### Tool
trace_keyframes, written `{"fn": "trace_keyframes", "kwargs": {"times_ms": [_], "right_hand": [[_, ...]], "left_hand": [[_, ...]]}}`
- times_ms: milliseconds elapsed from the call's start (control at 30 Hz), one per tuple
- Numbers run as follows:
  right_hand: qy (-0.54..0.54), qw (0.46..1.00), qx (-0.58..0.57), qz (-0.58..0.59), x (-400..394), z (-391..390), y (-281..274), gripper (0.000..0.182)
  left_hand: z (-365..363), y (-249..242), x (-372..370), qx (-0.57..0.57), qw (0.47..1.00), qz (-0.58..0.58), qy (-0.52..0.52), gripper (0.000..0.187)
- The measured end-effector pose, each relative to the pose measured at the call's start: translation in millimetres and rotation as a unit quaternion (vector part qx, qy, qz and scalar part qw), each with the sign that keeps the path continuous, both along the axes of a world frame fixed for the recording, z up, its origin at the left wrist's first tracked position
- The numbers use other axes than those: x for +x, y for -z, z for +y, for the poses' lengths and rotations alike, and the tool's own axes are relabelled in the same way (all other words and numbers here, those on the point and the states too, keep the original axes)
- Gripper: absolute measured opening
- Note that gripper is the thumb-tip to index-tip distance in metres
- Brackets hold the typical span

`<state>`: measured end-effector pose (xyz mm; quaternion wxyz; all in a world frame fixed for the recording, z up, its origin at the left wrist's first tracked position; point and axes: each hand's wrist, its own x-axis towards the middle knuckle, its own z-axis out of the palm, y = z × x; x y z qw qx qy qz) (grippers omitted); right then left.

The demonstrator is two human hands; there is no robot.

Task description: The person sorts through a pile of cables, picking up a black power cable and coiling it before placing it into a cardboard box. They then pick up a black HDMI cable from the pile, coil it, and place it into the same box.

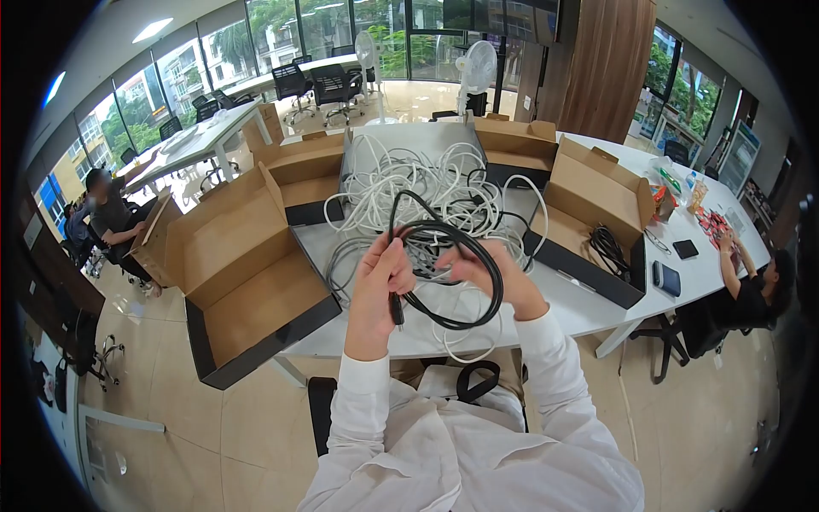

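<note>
At centre, the left hand's curled fingers clamp a coiled black rubbery cable; the right hand's fingers curl around its right side.

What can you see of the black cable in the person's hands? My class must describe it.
The black cable looks smooth and plastic-coated, and is wound in loose loops. It is held up in front of the white cables. The left hand grips it, a thicker end hanging below; the right hand is at the loops.
</note>
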<state>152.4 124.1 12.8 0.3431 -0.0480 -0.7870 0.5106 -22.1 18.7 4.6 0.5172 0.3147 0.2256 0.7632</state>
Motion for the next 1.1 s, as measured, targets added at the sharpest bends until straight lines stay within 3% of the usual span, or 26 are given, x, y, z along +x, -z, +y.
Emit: {"fn": "trace_keyframes", "kwargs": {"times_ms": [133,233,267,367,500,533,700,767,900,1000,1100], "right_hand": [[0.107,0.982,-0.127,0.090,11.2,22.7,-11.0,0.017],[0.152,0.979,-0.100,0.096,12.2,12.0,-14.2,0.018],[0.177,0.976,-0.105,0.075,11.7,8.2,-7.0,0.019],[0.172,0.970,-0.005,0.175,-3.0,2.2,7.4,0.021],[0.222,0.961,-0.031,0.164,-18.0,-3.9,18.1,0.023],[0.255,0.949,-0.088,0.161,-21.5,-5.4,21.0,0.026],[0.295,0.939,-0.089,0.155,-35.1,9.4,23.2,0.034],[0.240,0.942,-0.178,0.152,-37.7,4.5,19.4,0.036],[0.174,0.953,-0.213,0.123,-15.4,11.0,9.6,0.043],[0.187,0.918,-0.288,0.197,-10.2,19.4,6.2,0.039],[0.160,0.912,-0.287,0.246,-2.4,23.9,3.0,0.030]], "left_hand": [[1.4,-10.8,-7.3,-0.044,0.969,0.154,-0.189,0.015],[11.4,-4.0,-19.6,-0.049,0.951,0.199,-0.232,0.032],[14.0,-4.1,-20.8,-0.037,0.959,0.177,-0.217,0.029],[23.2,-8.8,-16.5,-0.009,0.963,0.139,-0.230,0.024],[25.4,-16.5,5.0,-0.019,0.969,0.096,-0.226,0.019],[23.2,-18.6,12.9,-0.017,0.975,0.082,-0.208,0.016],[13.7,-25.4,22.8,0.026,0.996,0.031,-0.083,0.020],[12.1,-25.3,20.5,0.036,0.998,-0.004,-0.048,0.027],[7.1,-27.2,14.3,-0.008,1.000,0.011,0.021,0.037],[14.1,-9.4,8.6,-0.012,0.993,0.037,0.114,0.034],[17.3,-3.6,13.9,0.029,0.992,0.003,0.124,0.030]]}}
